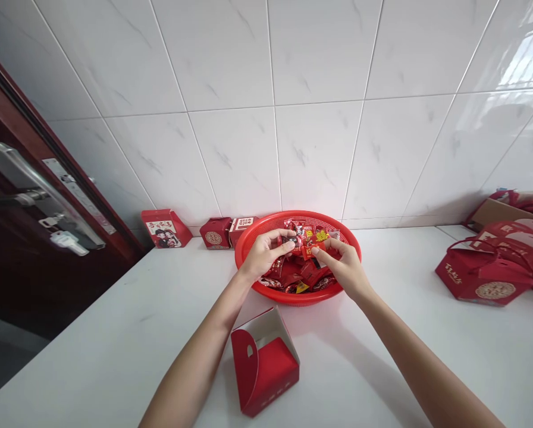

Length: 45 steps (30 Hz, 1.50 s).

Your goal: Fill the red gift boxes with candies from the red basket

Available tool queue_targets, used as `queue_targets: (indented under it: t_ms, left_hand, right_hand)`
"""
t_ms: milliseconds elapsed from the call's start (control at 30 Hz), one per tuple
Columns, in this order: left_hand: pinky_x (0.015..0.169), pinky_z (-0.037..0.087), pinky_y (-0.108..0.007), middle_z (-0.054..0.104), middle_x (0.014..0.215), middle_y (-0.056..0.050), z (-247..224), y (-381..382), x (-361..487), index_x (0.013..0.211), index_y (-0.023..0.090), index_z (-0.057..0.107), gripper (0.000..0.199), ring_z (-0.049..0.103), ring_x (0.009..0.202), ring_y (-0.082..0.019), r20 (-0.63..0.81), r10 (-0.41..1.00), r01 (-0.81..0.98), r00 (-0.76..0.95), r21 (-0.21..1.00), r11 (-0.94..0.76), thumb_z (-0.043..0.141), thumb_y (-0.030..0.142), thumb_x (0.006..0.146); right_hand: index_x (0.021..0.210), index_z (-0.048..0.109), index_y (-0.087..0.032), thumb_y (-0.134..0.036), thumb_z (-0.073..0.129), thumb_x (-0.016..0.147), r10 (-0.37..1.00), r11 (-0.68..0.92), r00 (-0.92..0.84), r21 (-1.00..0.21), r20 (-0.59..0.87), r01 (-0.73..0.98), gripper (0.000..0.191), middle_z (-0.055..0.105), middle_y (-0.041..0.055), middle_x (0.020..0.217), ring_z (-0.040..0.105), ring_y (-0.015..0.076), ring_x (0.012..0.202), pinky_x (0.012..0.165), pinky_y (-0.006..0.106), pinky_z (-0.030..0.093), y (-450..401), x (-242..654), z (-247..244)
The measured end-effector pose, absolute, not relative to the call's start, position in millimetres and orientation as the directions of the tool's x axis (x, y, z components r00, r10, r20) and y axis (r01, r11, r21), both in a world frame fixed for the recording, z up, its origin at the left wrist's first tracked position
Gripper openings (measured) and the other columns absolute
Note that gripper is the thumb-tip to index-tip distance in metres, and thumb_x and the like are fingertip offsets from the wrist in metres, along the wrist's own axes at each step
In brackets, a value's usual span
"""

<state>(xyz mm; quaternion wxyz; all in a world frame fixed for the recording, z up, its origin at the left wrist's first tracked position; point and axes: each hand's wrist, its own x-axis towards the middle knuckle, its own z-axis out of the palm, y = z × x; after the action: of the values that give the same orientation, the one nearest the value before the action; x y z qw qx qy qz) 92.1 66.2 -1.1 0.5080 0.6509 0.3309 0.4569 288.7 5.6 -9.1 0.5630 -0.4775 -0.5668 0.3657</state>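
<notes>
Both hands are over a red plastic basket (298, 299) filled with wrapped candies (293, 279). My left hand (266, 249) is closed, thumb against fingers, on a dark red wrapped candy (295, 242). Close beside it, my right hand (341, 260) pinches a small red candy packet (312, 251) with yellow marks. Below the basket, between my forearms, stands an open red gift box (270, 371), with its pale inside showing and one rounded flap up. What lies deep in the box is hidden from me.
Small red boxes (215, 233) and a photo-printed box (166, 229) line the wall at left. Closed red handled boxes (485, 276) stand at right, before a cardboard carton (489, 214). A dark door (34, 226) with keys borders the white table (115, 333).
</notes>
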Motion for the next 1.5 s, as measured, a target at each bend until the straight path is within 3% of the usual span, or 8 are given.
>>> queue_targets:
  t_ms: [233,467,633,733,1000,1200,1300,1500]
  left_hand:
    - [0.097,0.056,-0.039,0.075,0.106,-0.006,0,63,87,0.114,0.016,0.072,0.049,0.070,0.099,-0.022,0.189,0.891,-0.088,0.413,0.982,-0.167,0.083,0.042,0.074]
    - [0.097,0.056,-0.039,0.071,0.111,-0.008,6,52,94,0.108,0.015,0.068,0.044,0.067,0.106,-0.024,0.226,0.878,0.087,0.422,0.954,-0.288,0.079,0.046,0.078]
    - [0.077,0.060,-0.034,0.068,0.115,-0.010,19,36,95,0.112,0.015,0.065,0.044,0.068,0.095,-0.022,0.172,0.871,0.129,0.460,0.958,-0.257,0.073,0.048,0.084]
    - [0.084,0.058,-0.035,0.069,0.119,-0.010,26,30,93,0.114,0.016,0.067,0.043,0.067,0.104,-0.025,0.208,0.872,0.157,0.444,0.940,-0.304,0.077,0.043,0.081]
    - [0.089,0.056,-0.035,0.071,0.112,-0.006,59,0,70,0.111,0.018,0.071,0.040,0.067,0.105,-0.024,0.319,0.787,0.139,0.528,0.882,-0.451,0.083,0.026,0.074]
    - [0.070,0.055,-0.026,0.075,0.089,-0.002,92,-49,21,0.106,0.018,0.074,0.028,0.068,0.074,-0.016,0.018,0.600,0.288,0.800,0.866,-0.410,0.072,0.016,0.077]
    - [0.070,0.052,-0.025,0.076,0.088,-0.002,87,-71,14,0.105,0.021,0.074,0.029,0.065,0.072,-0.015,-0.078,0.480,0.360,0.874,0.766,-0.532,0.064,0.012,0.079]
    - [0.067,0.044,-0.026,0.072,0.086,0.000,71,-88,21,0.094,0.023,0.068,0.028,0.066,0.079,-0.020,-0.219,0.527,0.558,0.821,0.500,-0.662,0.061,0.008,0.073]
  right_hand:
    - [0.067,0.063,-0.020,-0.063,0.074,0.078,0.958,0.276,0.031,-0.949,0.284,0.155,0.046,0.060,-0.0002,0.064,0.052,0.0155,0.062,0.062,0.030,0.045,6,291,-7]
    - [0.069,0.062,-0.020,-0.062,0.073,0.078,0.944,0.316,0.038,-0.931,0.328,0.184,0.045,0.060,0.0000,0.065,0.051,0.0154,0.062,0.059,0.029,0.044,1,285,-5]
    - [0.070,0.061,-0.020,-0.061,0.070,0.083,0.931,0.340,0.080,-0.926,0.356,0.164,0.044,0.055,-0.0005,0.064,0.047,0.0147,0.061,0.057,0.028,0.041,-8,277,-2]
    - [0.072,0.063,-0.019,-0.059,0.070,0.085,0.921,0.364,0.083,-0.916,0.381,0.166,0.043,0.056,-0.0001,0.064,0.047,0.0146,0.061,0.057,0.028,0.041,-13,272,1]
    - [0.085,0.070,-0.021,-0.054,0.069,0.089,0.923,0.382,-0.001,-0.915,0.385,0.133,0.033,0.070,0.0050,0.081,0.065,0.0208,0.074,0.066,0.031,0.055,-46,265,24]
    - [0.107,0.072,-0.026,-0.041,0.066,0.094,0.909,0.408,-0.144,-0.907,0.392,0.103,0.021,0.073,0.0070,0.105,0.069,0.0231,0.087,0.072,0.035,0.060,-70,261,36]
    - [0.128,0.065,-0.029,-0.033,0.067,0.092,0.880,0.443,-0.244,-0.889,0.407,0.117,0.036,0.069,0.0078,0.122,0.070,0.0245,0.098,0.077,0.036,0.061,-79,253,36]
    - [0.150,0.041,-0.026,-0.023,0.059,0.095,0.823,0.414,-0.482,-0.898,0.300,0.149,0.058,0.071,0.0077,0.119,0.071,0.0237,0.106,0.092,0.039,0.058,-85,241,28]
